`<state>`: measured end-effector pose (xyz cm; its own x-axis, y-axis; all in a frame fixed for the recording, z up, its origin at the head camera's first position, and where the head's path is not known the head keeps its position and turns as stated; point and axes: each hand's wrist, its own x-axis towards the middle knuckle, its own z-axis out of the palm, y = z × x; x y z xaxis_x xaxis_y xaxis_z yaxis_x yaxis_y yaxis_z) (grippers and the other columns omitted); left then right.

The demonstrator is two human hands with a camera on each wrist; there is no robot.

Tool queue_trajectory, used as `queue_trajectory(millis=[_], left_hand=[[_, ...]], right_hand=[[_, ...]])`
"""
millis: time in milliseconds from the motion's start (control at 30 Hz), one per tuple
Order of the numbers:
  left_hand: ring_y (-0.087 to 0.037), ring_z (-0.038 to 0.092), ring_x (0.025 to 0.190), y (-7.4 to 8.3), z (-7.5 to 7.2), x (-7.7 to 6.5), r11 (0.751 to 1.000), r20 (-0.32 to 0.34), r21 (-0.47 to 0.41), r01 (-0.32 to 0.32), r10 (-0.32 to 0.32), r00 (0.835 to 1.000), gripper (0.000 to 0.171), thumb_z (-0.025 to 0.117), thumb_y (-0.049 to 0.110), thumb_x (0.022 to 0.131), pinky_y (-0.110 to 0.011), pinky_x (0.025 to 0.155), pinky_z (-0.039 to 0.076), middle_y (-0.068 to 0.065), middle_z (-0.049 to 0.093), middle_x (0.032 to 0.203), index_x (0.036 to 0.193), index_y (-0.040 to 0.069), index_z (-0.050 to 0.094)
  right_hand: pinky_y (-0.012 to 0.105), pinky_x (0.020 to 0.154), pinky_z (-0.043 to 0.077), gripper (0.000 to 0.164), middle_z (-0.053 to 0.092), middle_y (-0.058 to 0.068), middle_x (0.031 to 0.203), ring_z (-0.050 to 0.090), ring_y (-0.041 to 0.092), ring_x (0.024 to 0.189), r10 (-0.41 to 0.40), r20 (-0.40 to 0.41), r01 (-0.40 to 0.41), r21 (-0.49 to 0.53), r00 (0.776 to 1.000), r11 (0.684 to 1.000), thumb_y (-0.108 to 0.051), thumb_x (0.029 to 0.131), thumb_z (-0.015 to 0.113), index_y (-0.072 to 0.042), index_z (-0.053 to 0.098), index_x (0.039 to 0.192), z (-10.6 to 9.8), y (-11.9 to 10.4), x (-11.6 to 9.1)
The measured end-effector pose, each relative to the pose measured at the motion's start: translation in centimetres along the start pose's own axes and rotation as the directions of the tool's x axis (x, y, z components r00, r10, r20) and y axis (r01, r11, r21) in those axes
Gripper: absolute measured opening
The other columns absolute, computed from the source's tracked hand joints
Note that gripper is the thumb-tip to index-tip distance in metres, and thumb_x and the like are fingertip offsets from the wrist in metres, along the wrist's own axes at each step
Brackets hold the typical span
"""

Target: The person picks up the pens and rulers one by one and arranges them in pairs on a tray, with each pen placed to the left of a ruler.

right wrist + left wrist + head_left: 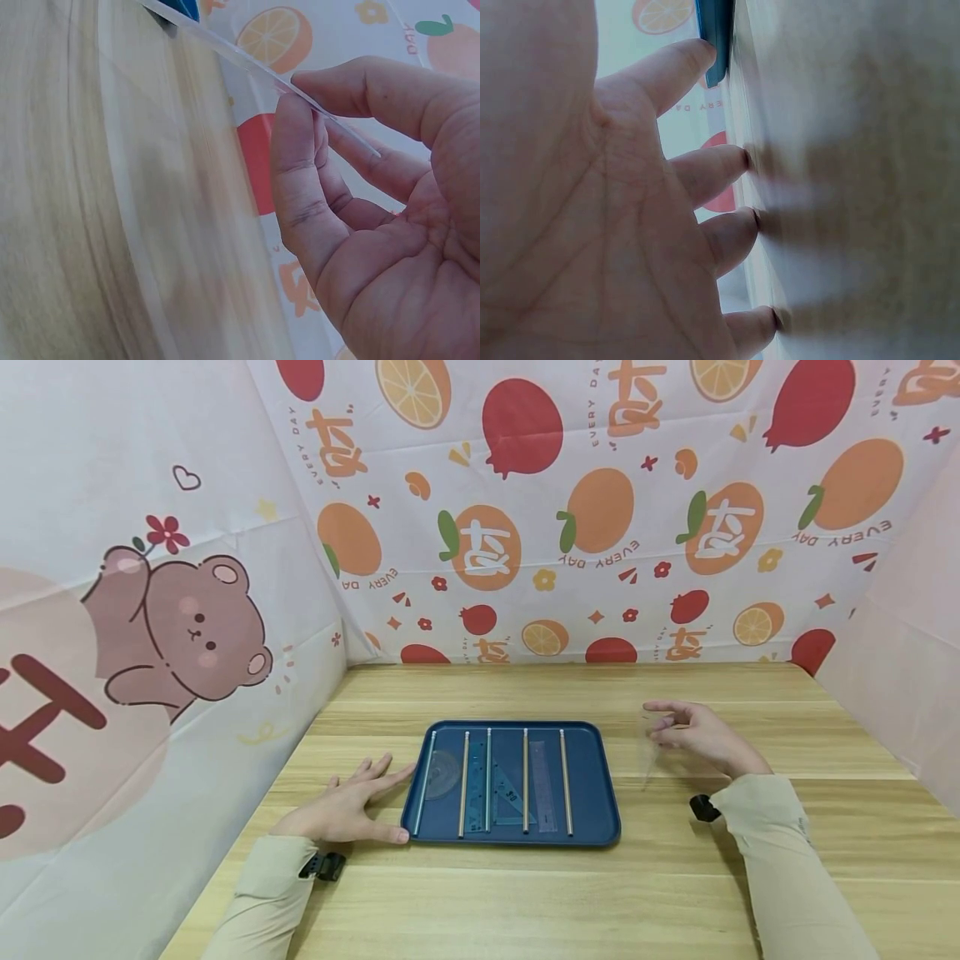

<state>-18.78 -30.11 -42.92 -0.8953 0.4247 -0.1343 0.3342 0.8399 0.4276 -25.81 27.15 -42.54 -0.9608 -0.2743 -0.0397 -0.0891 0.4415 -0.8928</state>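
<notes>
My left hand (341, 808) rests on the table with fingers spread, thumb and index finger touching the left edge of a dark blue tray (594, 785). In the left wrist view, a fingertip meets the tray's edge (718, 37). Right of the tray, my right hand (705, 739) pinches a thin clear plastic piece (225, 49) between thumb and fingers, tilted above the table; its full outline cannot be made out. Inside the tray lie several pencils (566, 785), a round-edged protractor (442, 774), a blue ruler (476, 793), a blue set square (513, 797) and a clear ruler (542, 785).
The wood-grain table (525, 902) reaches back to a fruit-print cloth wall (555, 602). A white cloth wall with a printed bear (202, 627) stands on the left, and a pale wall (892, 668) on the right.
</notes>
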Motion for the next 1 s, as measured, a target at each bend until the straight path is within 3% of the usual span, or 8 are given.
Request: queue_trajectory(millis=[233,467,800,1000], left_hand=[[-0.061,0.006,0.162,0.0,0.0,0.0,1.000,0.004,-0.004,0.004,-0.004,1.000,0.108,0.087,0.065,0.081,-0.094,0.111,0.003,-0.028,0.015,0.178,0.170,0.031,0.035],[-0.062,0.008,0.161,0.1,0.0,0.0,1.000,0.000,0.011,-0.004,0.004,1.000,0.109,0.086,0.067,0.081,-0.095,0.110,0.005,-0.029,0.016,0.177,0.169,0.030,0.036],[-0.062,0.007,0.161,0.1,0.0,0.0,1.000,0.003,0.005,0.003,-0.003,1.000,0.108,0.086,0.065,0.081,-0.094,0.111,0.004,-0.029,0.015,0.178,0.170,0.030,0.035],[-0.062,0.007,0.161,0.1,0.0,0.0,1.000,0.004,0.006,0.003,-0.003,1.000,0.108,0.086,0.065,0.081,-0.094,0.111,0.004,-0.029,0.015,0.178,0.170,0.030,0.035]], right_hand=[[0.029,0.089,0.064,0.063,0.064,0.021,0.124,0.068,0.010,0.100,-0.006,0.009,0.006,-0.012,1.000,1.000,-0.011,0.102,0.073,0.001,0.048,0.158,0.3,-0.6,0.1],[0.033,0.092,0.065,0.064,0.063,0.022,0.122,0.071,0.017,0.102,-0.010,0.025,0.010,0.017,1.000,1.000,-0.009,0.101,0.072,0.005,0.046,0.158,0.6,-0.8,0.3],[0.024,0.090,0.062,0.062,0.065,0.022,0.124,0.072,0.020,0.107,-0.019,0.049,0.019,-0.005,0.999,1.000,-0.011,0.102,0.073,0.001,0.049,0.157,1.0,-1.3,0.4],[0.026,0.091,0.063,0.064,0.065,0.020,0.123,0.071,0.022,0.106,-0.028,0.058,0.029,-0.018,0.998,0.999,-0.013,0.101,0.074,0.001,0.049,0.158,1.4,-1.5,0.5]])
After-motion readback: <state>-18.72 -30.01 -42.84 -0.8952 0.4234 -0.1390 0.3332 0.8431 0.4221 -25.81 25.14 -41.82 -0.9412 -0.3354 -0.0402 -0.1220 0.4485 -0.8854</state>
